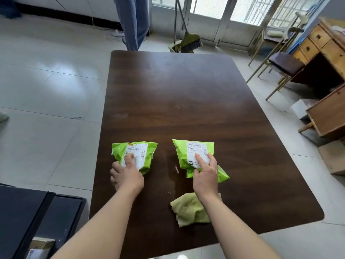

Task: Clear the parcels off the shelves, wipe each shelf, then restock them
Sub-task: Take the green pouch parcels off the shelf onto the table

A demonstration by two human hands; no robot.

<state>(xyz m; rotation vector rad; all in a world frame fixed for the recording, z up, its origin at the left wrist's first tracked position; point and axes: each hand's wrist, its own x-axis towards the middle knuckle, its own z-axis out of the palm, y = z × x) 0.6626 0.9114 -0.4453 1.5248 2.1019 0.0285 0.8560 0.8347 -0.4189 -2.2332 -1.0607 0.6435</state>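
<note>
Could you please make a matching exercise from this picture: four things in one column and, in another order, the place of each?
Things
1. left parcel
2. right parcel
3. cloth
4. broom

Places
A. on the floor beyond the table's far end
B. gripped by the right hand
C. on the table, nearest the person
D. gripped by the left hand

Pairs: 1-D, 2-B, 3-C, 4-A

On the left green parcel (pixel 119 152), a white shipping label (pixel 137 151) with barcodes, print too blurred to read. On the right green parcel (pixel 182 156), a similar label (pixel 197 149), equally illegible.
</note>
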